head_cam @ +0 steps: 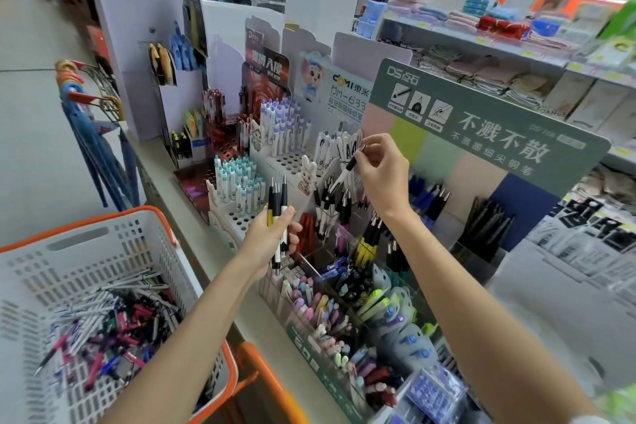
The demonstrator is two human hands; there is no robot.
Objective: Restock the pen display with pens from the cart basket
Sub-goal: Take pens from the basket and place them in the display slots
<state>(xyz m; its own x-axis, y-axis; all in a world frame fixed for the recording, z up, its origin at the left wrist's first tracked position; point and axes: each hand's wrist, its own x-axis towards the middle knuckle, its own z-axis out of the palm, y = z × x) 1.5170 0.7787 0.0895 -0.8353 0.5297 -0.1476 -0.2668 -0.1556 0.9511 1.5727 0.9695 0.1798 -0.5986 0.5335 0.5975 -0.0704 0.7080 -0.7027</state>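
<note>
My left hand (275,234) grips a small bunch of pens (278,203), black, white and yellow, upright beside the display. My right hand (382,169) pinches a single black-and-white pen (346,171), tilted tip down over a compartment of similar black-and-white pens (332,206). The pen display (344,289) is a clear divided rack with several compartments of coloured pens. The cart basket (113,251), white with an orange rim, sits at lower left, with a heap of mixed loose pens (103,330) in its bottom.
Cardboard pen stands (241,179) with white and teal pens fill the counter left of the rack. A green sign board (481,120) rises behind it. Folded umbrellas (96,148) hang at the far left. Shelves of towels (481,21) run behind.
</note>
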